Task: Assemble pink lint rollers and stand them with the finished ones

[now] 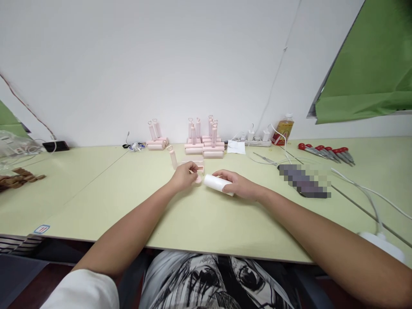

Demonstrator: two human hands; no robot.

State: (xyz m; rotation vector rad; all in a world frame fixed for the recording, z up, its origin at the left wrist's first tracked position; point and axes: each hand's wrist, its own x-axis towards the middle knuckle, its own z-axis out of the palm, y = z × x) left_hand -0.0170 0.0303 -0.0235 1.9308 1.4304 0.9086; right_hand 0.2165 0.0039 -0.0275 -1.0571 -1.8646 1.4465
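My right hand (240,184) is wrapped round a white cylinder (216,183) that lies tilted just above the table. To its left, my left hand (186,175) has its fingers pinched at a small pale pink piece (198,179). Right behind my left hand sits a pink case part (195,161), partly hidden by the fingers. A pink handle with a loop (173,158) stands upright to the left of it.
Farther back are several pink rollers (213,152) with upright handles, a white paper (236,147), a power strip (259,143) and a bottle (283,128). Red-tipped tools (326,153) and cables lie right; brown pieces (19,178) lie far left.
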